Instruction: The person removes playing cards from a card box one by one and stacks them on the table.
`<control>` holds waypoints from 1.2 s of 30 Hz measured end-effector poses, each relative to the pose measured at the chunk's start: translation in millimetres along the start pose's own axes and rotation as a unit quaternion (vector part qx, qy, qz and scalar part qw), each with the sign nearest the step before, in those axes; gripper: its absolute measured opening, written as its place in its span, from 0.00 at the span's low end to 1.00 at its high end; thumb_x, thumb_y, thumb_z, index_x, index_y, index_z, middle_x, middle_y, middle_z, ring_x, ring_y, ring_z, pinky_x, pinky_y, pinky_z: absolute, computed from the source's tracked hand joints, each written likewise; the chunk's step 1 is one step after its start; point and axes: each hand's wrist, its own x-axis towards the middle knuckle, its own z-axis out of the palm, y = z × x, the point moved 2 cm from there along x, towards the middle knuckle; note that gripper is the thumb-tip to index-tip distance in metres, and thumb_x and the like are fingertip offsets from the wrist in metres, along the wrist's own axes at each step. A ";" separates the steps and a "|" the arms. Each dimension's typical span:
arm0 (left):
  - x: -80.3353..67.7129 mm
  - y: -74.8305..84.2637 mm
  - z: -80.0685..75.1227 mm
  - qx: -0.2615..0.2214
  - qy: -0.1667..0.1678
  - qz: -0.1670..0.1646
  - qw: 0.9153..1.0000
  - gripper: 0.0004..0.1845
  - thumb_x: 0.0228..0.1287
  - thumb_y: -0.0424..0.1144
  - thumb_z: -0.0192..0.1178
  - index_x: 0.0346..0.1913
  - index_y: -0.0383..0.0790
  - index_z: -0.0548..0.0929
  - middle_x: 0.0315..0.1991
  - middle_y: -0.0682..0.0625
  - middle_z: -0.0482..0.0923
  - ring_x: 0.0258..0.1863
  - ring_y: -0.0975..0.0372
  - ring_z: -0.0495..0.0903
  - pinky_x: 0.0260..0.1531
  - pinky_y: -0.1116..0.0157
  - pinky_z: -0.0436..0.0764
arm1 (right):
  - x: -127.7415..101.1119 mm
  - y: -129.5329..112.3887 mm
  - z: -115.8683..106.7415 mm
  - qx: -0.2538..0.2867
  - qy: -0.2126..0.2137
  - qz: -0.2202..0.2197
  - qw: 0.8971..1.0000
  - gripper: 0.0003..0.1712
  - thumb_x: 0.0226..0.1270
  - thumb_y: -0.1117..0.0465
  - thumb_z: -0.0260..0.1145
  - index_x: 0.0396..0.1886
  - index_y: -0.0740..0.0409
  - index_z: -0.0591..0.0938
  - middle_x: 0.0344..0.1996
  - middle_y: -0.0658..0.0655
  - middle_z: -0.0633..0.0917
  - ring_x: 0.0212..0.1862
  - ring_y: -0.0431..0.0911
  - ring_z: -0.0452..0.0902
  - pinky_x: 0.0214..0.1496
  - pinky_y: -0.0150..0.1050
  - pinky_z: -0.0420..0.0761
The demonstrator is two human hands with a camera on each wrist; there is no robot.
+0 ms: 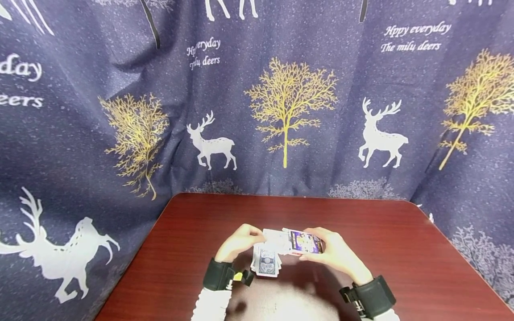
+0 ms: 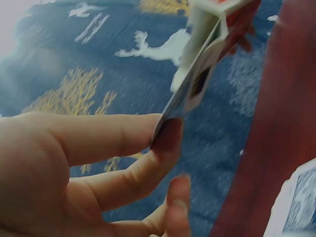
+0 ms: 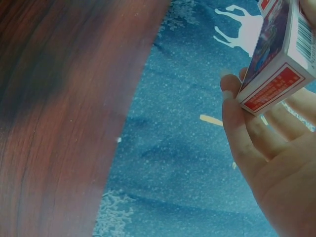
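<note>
My right hand (image 1: 337, 255) grips a purple and red card box (image 1: 306, 243) by its right end, thumb and fingers on opposite long edges. In the right wrist view the fingers lie against the box (image 3: 274, 85), which has a barcode on one side. From the box's left end, with its flap open, a playing card (image 1: 276, 240) sticks out. My left hand (image 1: 240, 243) pinches that card's outer end; the left wrist view shows the thin card (image 2: 174, 102) edge-on between thumb and finger, reaching to the box mouth. A loose pile of blue-backed playing cards (image 1: 267, 264) lies below.
Both hands work above a reddish-brown wooden table (image 1: 225, 211). Behind it hangs a dark blue curtain (image 1: 333, 142) printed with deer and trees. Each wrist wears a black strap (image 1: 218, 274), and a bright reflection falls on the table's near edge.
</note>
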 end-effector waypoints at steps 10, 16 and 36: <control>-3.9 -7.4 -30.5 0.017 0.031 -0.031 0.999 0.12 0.63 0.30 0.52 0.38 0.26 0.84 0.26 0.52 0.76 0.30 0.61 0.73 0.34 0.64 0.72 | 0.0 0.8 -3.3 0.001 0.000 0.007 1.000 0.37 0.41 0.40 0.79 0.53 0.48 0.82 0.44 0.43 0.85 0.40 0.32 0.76 0.41 0.31 0.77; -4.3 -14.1 -32.1 0.061 0.063 -0.040 0.995 0.12 0.64 0.29 0.50 0.35 0.27 0.84 0.25 0.51 0.76 0.27 0.62 0.71 0.29 0.67 0.68 | 0.5 2.5 -2.4 -0.001 -0.003 0.012 1.000 0.37 0.40 0.40 0.79 0.53 0.47 0.81 0.44 0.43 0.85 0.40 0.31 0.76 0.42 0.32 0.77; 10.1 -47.0 -19.4 0.096 0.082 0.036 0.991 0.09 0.62 0.37 0.62 0.37 0.35 0.88 0.26 0.47 0.84 0.20 0.65 0.75 0.24 0.66 0.77 | -2.1 1.6 -2.1 0.016 -0.009 0.022 1.000 0.37 0.42 0.40 0.78 0.53 0.47 0.81 0.43 0.42 0.85 0.39 0.31 0.76 0.40 0.31 0.77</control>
